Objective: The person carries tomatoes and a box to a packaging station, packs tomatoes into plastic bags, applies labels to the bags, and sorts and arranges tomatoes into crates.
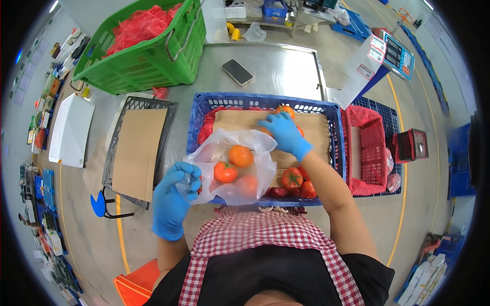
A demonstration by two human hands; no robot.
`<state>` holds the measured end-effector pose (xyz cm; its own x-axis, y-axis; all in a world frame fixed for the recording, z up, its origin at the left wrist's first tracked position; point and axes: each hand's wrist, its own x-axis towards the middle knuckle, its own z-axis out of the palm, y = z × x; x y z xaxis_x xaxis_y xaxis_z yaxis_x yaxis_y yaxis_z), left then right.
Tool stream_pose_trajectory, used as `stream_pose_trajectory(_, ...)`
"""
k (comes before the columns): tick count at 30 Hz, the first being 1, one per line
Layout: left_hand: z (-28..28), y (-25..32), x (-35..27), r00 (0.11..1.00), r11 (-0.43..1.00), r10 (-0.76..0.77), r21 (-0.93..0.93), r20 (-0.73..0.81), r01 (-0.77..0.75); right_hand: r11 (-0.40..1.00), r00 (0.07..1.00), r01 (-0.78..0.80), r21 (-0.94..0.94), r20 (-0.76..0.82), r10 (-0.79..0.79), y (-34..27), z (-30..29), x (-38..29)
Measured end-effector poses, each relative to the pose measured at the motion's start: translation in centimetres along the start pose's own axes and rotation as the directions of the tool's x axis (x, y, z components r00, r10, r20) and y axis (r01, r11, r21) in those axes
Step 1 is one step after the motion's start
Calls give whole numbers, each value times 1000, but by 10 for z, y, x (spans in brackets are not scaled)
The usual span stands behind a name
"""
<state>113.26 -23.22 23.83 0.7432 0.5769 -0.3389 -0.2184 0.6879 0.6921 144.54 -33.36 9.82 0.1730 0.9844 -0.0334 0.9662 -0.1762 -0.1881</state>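
Note:
My left hand (172,199), in a blue glove, grips the edge of a clear plastic bag (264,162). Inside the bag's open mouth lie a red tomato (225,172) and an orange-red tomato (241,156), with others blurred behind the film. My gloved right hand (285,134) reaches over tomatoes at the far side of a blue plastic crate (268,98). One tomato (285,111) shows just beyond its fingers; whether the palm encloses another is hidden. Several red tomatoes, one with a green calyx (292,178), sit in the near right corner on the brown cardboard liner (316,126).
A smartphone (237,72) lies on the steel table (275,61) behind the crate. To the left stand a green crate (153,65) of red bags and a black crate (164,122) with cardboard. A weighing scale (398,55) and a red-lined crate (373,153) are at right.

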Motion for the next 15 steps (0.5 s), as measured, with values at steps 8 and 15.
stream_pose_trajectory(8, 16, 5, -6, 999, 953, 8, 302, 44, -21, -563, 987, 86, 822, -146, -61, -18, -74, -35)
stream_pose_trajectory(15, 49, 10, -4, 993, 935, -17, 354, 115, -25, -593, 976, -200, 780, 108, -187, -106, -55, -16)
